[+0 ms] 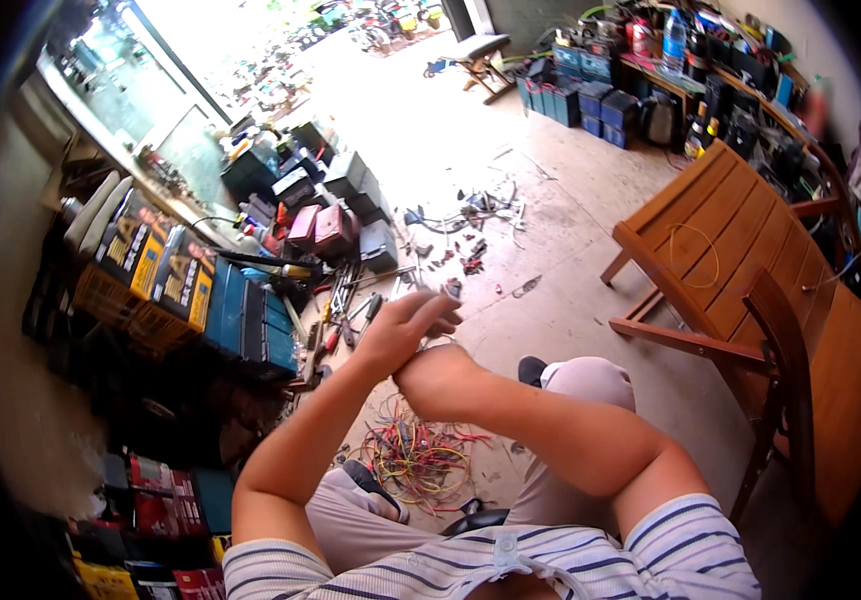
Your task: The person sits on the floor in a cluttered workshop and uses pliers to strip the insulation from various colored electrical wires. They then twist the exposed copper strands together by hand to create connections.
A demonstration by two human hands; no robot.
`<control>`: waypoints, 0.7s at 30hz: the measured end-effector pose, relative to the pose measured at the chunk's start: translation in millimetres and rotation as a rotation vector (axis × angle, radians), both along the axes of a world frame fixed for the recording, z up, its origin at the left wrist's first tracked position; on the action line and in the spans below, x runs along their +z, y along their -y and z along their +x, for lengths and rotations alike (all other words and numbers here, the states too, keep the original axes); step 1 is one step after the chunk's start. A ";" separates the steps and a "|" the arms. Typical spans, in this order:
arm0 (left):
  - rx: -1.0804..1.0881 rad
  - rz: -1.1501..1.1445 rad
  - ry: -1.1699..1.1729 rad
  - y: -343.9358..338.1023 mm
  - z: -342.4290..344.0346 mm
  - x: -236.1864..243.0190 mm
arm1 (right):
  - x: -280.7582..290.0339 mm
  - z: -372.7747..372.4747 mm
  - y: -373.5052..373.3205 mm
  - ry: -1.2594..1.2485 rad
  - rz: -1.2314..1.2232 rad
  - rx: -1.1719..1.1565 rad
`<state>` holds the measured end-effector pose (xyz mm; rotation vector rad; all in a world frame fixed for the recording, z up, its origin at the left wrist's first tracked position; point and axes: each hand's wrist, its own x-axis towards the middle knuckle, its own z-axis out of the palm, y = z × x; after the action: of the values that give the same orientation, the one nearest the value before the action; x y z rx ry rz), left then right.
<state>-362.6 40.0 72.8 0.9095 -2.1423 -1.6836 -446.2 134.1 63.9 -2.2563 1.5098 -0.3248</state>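
My two hands meet in front of me above the floor. My left hand (pixel 403 326) reaches over to the right, its fingers loosely stretched and a little apart, with nothing visible in them. Just below it and close against it is my right hand (pixel 438 382), bent at the wrist. Its fingers are turned away and hidden, so what they hold, if anything, does not show. A tangle of red, yellow and black wires (pixel 415 460) lies on the floor beneath my hands, between my feet. Screwdrivers and other hand tools (pixel 340 318) lie to the left of my left hand.
Batteries (pixel 335 232) and boxes (pixel 155 265) stack up at left. Small scraps (pixel 470 215) litter the floor ahead. A wooden slatted chair (pixel 715 245) with a thin yellow wire loop stands at right. More batteries (pixel 550 100) line the far right, near a blue bottle (pixel 673 42).
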 end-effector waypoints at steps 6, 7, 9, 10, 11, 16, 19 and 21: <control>0.365 -0.030 -0.167 -26.5 105.2 -28.4 | -4.9 36.3 19.6 0.281 0.132 -0.204; 0.387 -0.038 -0.165 -30.2 116.8 -32.4 | -9.3 41.8 21.4 0.415 0.087 -0.193; 0.477 -0.079 -0.212 -28.5 132.8 -26.8 | -8.1 54.7 31.4 0.554 0.030 -0.235; 0.515 -0.153 -0.205 -23.1 138.2 -22.5 | -8.9 58.0 40.9 0.492 -0.095 -0.213; 0.559 -0.200 -0.184 -20.5 145.3 -25.7 | -13.8 61.3 50.1 0.431 -0.192 -0.190; 0.584 0.010 -0.187 0.5 178.9 -24.7 | 19.5 73.7 77.5 0.589 0.204 -0.128; 0.510 0.198 -0.349 6.8 196.1 -34.7 | 2.3 85.0 96.3 0.655 0.302 -0.163; 0.468 0.274 -0.383 8.6 199.5 -36.8 | -3.8 83.3 102.2 0.752 0.331 -0.220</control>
<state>-163.1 31.4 36.0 0.9686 -1.3509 -1.7467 -362.9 31.9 60.1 -1.4606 1.2670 -0.8120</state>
